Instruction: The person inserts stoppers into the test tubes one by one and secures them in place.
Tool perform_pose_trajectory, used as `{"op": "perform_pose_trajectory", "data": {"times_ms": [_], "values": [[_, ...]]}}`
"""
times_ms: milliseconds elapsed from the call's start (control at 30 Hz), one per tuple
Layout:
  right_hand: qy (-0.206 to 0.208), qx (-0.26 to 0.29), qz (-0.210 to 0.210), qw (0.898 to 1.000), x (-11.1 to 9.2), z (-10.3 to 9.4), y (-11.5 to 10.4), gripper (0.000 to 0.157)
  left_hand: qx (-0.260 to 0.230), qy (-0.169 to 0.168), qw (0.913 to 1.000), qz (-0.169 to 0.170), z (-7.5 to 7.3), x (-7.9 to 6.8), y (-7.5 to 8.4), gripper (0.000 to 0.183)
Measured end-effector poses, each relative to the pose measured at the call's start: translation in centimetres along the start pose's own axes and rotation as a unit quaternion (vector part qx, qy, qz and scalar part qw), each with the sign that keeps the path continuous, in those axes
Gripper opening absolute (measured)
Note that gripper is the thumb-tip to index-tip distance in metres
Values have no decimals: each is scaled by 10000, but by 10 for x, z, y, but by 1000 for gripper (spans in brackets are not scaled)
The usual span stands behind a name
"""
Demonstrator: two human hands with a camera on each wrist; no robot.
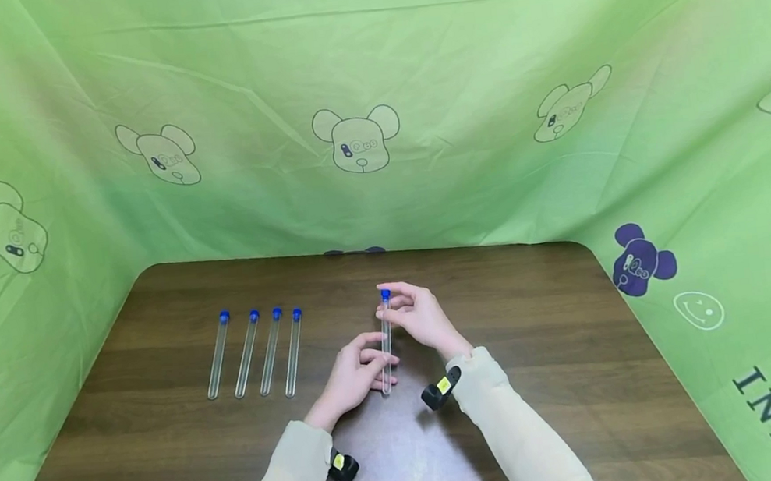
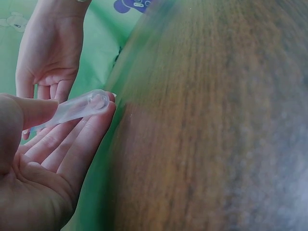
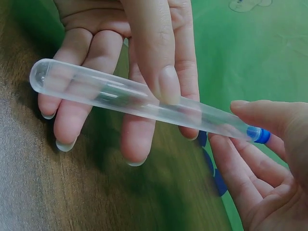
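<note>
A clear test tube (image 1: 386, 338) with a blue cap (image 1: 386, 294) is held between both hands over the middle of the table. My left hand (image 1: 350, 377) pinches it along the lower body, thumb on top and fingers spread beneath, as the right wrist view shows. Near the capped end, my right hand (image 1: 425, 318) grips the tube between thumb and fingers. The rounded bottom (image 3: 41, 76) points toward me, and the tube looks see-through with no visible contents. In the left wrist view the cap is hidden behind the left hand.
Several similar blue-capped test tubes (image 1: 267, 355) lie side by side on the left of the brown wooden table (image 1: 552, 411). A green printed cloth (image 1: 352, 56) hangs around the back and sides. Each wrist carries a small black camera (image 1: 437, 393).
</note>
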State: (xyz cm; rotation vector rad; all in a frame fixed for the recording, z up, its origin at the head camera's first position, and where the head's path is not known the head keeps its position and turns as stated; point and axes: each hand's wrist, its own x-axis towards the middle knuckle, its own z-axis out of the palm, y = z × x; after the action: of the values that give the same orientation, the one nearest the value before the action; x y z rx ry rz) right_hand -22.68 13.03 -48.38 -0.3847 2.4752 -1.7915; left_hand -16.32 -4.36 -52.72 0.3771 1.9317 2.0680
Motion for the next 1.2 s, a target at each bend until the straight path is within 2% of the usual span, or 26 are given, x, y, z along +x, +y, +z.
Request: {"op": "perform_pose_trajectory", "data": {"times_ms": [467,567,800,1200], "values": [[-29,297,150,9994,3,1,-1,52,24,72,10000,-12,-1,1,4,35],[-13,361,236,9991,2,1,-8,50,80,113,9999,-29,-1,1,6,35],[5,230,239,9994,-12,-1,-42,40,223,185,9996,-58,-2,0,5,35],[41,447,224,9987,-13,-2,-43,40,254,199,9995,-45,0,0,5,36]]}}
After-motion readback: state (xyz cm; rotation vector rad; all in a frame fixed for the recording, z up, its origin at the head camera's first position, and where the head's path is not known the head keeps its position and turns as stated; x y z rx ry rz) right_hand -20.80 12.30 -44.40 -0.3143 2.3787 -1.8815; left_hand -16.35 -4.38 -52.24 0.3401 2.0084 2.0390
